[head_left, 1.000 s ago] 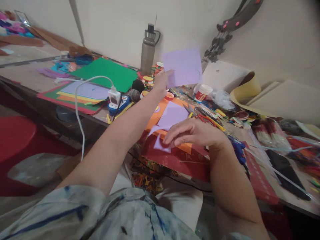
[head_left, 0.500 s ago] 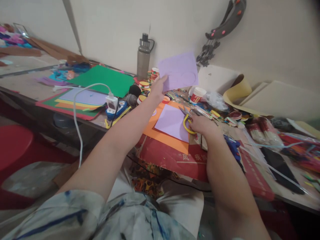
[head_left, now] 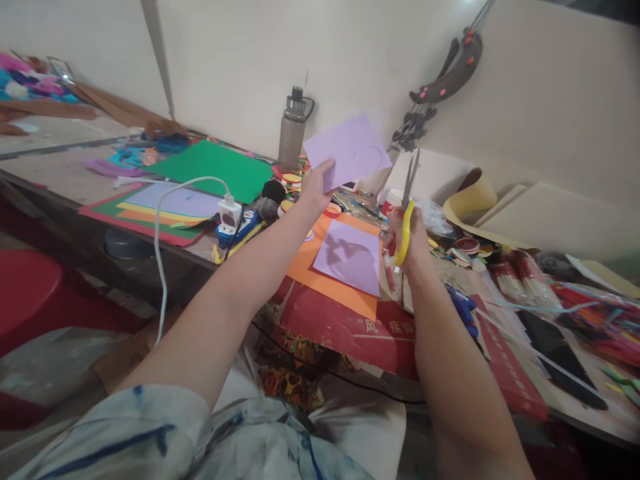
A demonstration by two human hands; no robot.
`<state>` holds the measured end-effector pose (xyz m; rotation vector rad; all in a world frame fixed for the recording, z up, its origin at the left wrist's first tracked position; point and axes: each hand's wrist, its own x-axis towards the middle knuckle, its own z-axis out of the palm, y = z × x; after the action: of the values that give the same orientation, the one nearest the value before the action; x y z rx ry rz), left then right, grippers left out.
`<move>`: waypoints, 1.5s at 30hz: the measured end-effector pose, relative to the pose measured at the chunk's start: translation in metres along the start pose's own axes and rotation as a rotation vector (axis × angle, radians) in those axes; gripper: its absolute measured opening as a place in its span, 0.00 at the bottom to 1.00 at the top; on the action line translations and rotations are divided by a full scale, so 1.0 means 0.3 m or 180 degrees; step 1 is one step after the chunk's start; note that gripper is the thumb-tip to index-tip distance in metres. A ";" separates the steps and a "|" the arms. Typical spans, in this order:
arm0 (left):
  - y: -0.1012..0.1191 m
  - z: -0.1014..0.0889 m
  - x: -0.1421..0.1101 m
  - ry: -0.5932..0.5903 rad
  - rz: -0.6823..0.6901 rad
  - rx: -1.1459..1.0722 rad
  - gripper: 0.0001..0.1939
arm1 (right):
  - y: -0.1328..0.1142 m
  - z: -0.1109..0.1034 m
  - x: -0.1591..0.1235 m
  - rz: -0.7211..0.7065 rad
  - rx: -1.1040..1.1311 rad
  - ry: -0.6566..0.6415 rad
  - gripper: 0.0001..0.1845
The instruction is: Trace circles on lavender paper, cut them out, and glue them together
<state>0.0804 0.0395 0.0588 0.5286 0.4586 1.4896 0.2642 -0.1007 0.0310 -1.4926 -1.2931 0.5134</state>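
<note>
My left hand (head_left: 317,188) pinches the lower left edge of a purple paper sheet (head_left: 350,148), raised and tilted above the table; a round pencil outline shows on it. In my right hand (head_left: 416,241) is a pair of yellow-handled scissors (head_left: 406,227), lifted with the blades pointing up and slightly parted. The scissors and the held sheet are apart. Below, a second purple sheet (head_left: 350,263) lies on a larger orange sheet (head_left: 360,303), shadowed by what is above it.
A grey water bottle (head_left: 293,130) stands by the wall. At left lie a green sheet (head_left: 215,170), stacked coloured papers and a power strip (head_left: 239,230) with a white cable. On the right are a paper cup (head_left: 393,200), a blue glue gun (head_left: 461,308) and a black phone (head_left: 560,360).
My right hand let a purple scrap go, took the scissors from the table and raised them upright. The held purple sheet has lowered slightly and tilted.
</note>
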 end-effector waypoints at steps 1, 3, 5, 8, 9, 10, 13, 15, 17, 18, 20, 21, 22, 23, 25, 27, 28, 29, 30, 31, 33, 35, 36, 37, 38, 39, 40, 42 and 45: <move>0.001 0.000 0.004 0.0012 0.0005 -0.0026 0.17 | -0.010 0.008 -0.006 0.0119 0.0280 -0.0108 0.25; 0.003 0.002 0.004 0.0038 0.0031 -0.0030 0.16 | -0.031 0.021 -0.024 0.0300 0.0436 -0.0242 0.24; 0.003 0.009 -0.006 0.0029 0.0090 -0.0003 0.17 | -0.050 0.025 -0.044 0.0342 0.0333 -0.0414 0.24; -0.001 0.022 -0.033 -0.0052 0.0137 0.0030 0.19 | -0.071 0.021 -0.066 0.0402 0.0204 -0.0667 0.23; -0.003 0.026 -0.042 -0.0062 0.0125 0.0059 0.19 | -0.075 0.019 -0.070 0.0423 0.0204 -0.0711 0.22; -0.006 0.029 -0.049 -0.0064 0.0107 0.0098 0.19 | -0.078 0.018 -0.072 0.0433 0.0219 -0.0732 0.21; -0.020 0.035 -0.062 -0.0059 0.0055 0.0213 0.19 | -0.076 0.018 -0.073 0.0344 0.0284 -0.0770 0.21; -0.030 0.038 -0.066 -0.0094 0.0027 0.0229 0.19 | -0.069 0.020 -0.072 0.0264 0.0301 -0.0806 0.23; -0.039 0.042 -0.070 -0.0137 0.0012 0.0227 0.16 | -0.063 0.021 -0.072 0.0233 0.0296 -0.0828 0.24; -0.043 0.043 -0.071 -0.0148 0.0013 0.0223 0.14 | -0.062 0.021 -0.073 0.0234 0.0299 -0.0825 0.25; -0.053 0.045 -0.072 -0.0152 0.0021 0.0216 0.12 | -0.063 0.021 -0.077 0.0242 0.0321 -0.0806 0.26; -0.058 0.045 -0.071 -0.0150 0.0021 0.0216 0.12 | -0.065 0.022 -0.080 0.0245 0.0336 -0.0793 0.26; -0.064 0.045 -0.070 -0.0153 0.0020 0.0219 0.12 | -0.069 0.023 -0.082 0.0255 0.0351 -0.0780 0.26; -0.070 0.044 -0.068 -0.0163 0.0018 0.0224 0.12 | -0.073 0.024 -0.084 0.0267 0.0365 -0.0758 0.26; -0.079 0.042 -0.064 -0.0195 0.0017 0.0243 0.11 | -0.083 0.027 -0.088 0.0306 0.0362 -0.0723 0.26; -0.084 0.042 -0.064 -0.0192 0.0010 0.0275 0.11 | -0.095 0.029 -0.092 0.0354 0.0320 -0.0682 0.26; -0.085 0.042 -0.065 -0.0187 0.0002 0.0292 0.10 | -0.100 0.030 -0.094 0.0366 0.0298 -0.0670 0.26; -0.085 0.043 -0.067 -0.0178 -0.0008 0.0304 0.10 | -0.104 0.031 -0.096 0.0379 0.0278 -0.0659 0.26; -0.084 0.044 -0.069 -0.0162 -0.0018 0.0309 0.09 | -0.107 0.032 -0.097 0.0393 0.0268 -0.0659 0.27; -0.083 0.045 -0.071 -0.0149 -0.0026 0.0308 0.09 | -0.108 0.032 -0.098 0.0408 0.0271 -0.0661 0.27; -0.082 0.047 -0.075 -0.0130 -0.0032 0.0288 0.09 | -0.107 0.034 -0.099 0.0425 0.0318 -0.0658 0.27; -0.081 0.048 -0.077 -0.0140 -0.0019 0.0259 0.10 | -0.104 0.037 -0.099 0.0429 0.0361 -0.0629 0.28; -0.080 0.048 -0.078 -0.0145 -0.0010 0.0247 0.11 | -0.102 0.038 -0.099 0.0423 0.0368 -0.0616 0.28; -0.079 0.049 -0.079 -0.0143 -0.0008 0.0243 0.12 | -0.101 0.039 -0.099 0.0424 0.0360 -0.0606 0.27; -0.078 0.049 -0.080 -0.0135 -0.0015 0.0244 0.13 | -0.100 0.040 -0.099 0.0433 0.0338 -0.0598 0.27; -0.077 0.049 -0.081 -0.0130 -0.0023 0.0249 0.13 | -0.100 0.041 -0.098 0.0445 0.0306 -0.0594 0.26; -0.077 0.049 -0.081 -0.0129 -0.0027 0.0254 0.13 | -0.100 0.041 -0.098 0.0446 0.0269 -0.0588 0.26; -0.077 0.050 -0.083 -0.0154 -0.0020 0.0271 0.14 | -0.098 0.040 -0.098 0.0419 0.0206 -0.0588 0.26; -0.085 0.050 -0.088 -0.0232 -0.0006 0.0339 0.18 | -0.096 0.038 -0.096 0.0383 0.0231 -0.0602 0.27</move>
<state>0.1090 0.0122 0.0549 0.6643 0.4830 1.4448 0.2325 -0.1256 0.0438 -1.4952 -1.3197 0.7878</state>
